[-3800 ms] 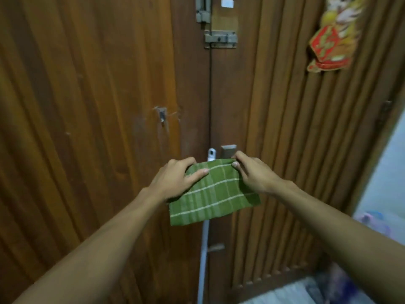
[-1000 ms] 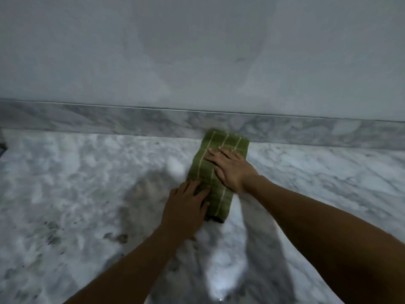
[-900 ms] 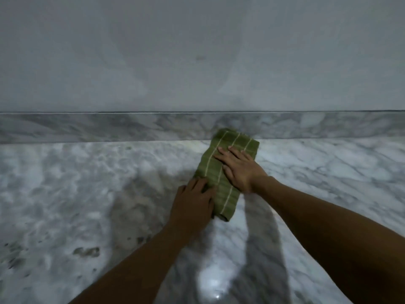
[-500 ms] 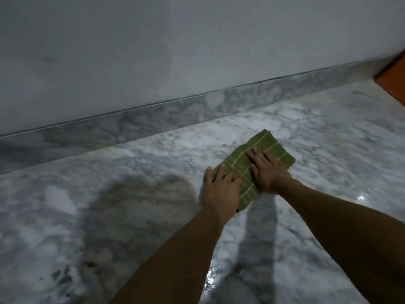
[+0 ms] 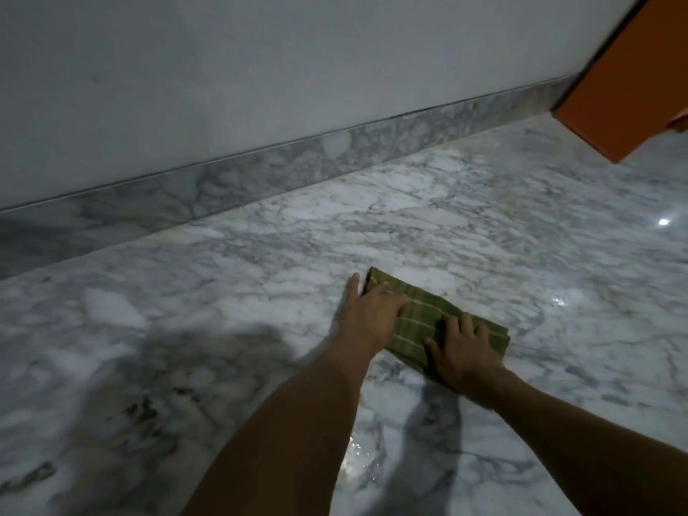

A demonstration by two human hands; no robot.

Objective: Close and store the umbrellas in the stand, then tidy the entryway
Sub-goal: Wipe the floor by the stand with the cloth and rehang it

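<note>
A folded green cloth (image 5: 420, 318) with pale stripes lies flat on the white marble floor (image 5: 409, 217). My left hand (image 5: 368, 310) presses on its left end, fingers spread, the palm partly on the floor. My right hand (image 5: 461, 351) presses flat on its right end, fingers spread over the fabric. Both hands bear down on the cloth rather than closing around it. No umbrella or stand is in view.
A grey wall (image 5: 260, 68) with a marble skirting (image 5: 298, 162) runs diagonally behind the cloth. An orange-brown panel edge (image 5: 625, 106) juts in at the upper right. A wet glint (image 5: 357, 456) shows on the floor between my forearms.
The cloth and both hands have slid away from the skirting, out across the floor to the right. The view has swung, and the orange panel shows more at the upper right.
</note>
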